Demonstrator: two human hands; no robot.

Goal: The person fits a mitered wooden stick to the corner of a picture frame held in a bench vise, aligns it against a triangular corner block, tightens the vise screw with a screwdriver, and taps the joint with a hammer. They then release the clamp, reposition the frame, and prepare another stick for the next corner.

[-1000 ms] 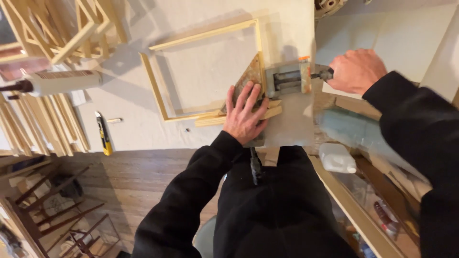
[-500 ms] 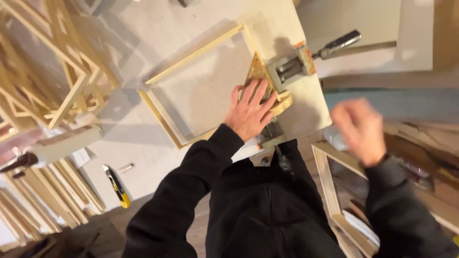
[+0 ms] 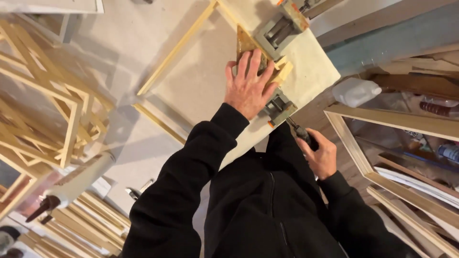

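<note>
My left hand (image 3: 248,86) lies flat, fingers spread, on a corner of a pale wooden frame (image 3: 177,48) where it sits in a grey metal corner clamp (image 3: 279,28) on the white worktable (image 3: 201,91). A brown triangular block (image 3: 246,43) shows under my fingertips. My right hand (image 3: 321,155) is below the table edge, closed around the dark handle (image 3: 302,134) of the clamp's near screw (image 3: 277,107). Black sleeves cover both arms.
Several stacked wooden frames (image 3: 52,105) fill the left side. More frame strips (image 3: 91,215) lean at lower left. A white plastic jug (image 3: 356,91) and a larger frame (image 3: 382,119) over cluttered shelves stand at right. A small tool (image 3: 138,191) lies on the table near my left elbow.
My right hand left the far clamp handle, swung down and took hold of the near handle. The view turned and moved closer. My left hand stayed pressed on the frame corner.
</note>
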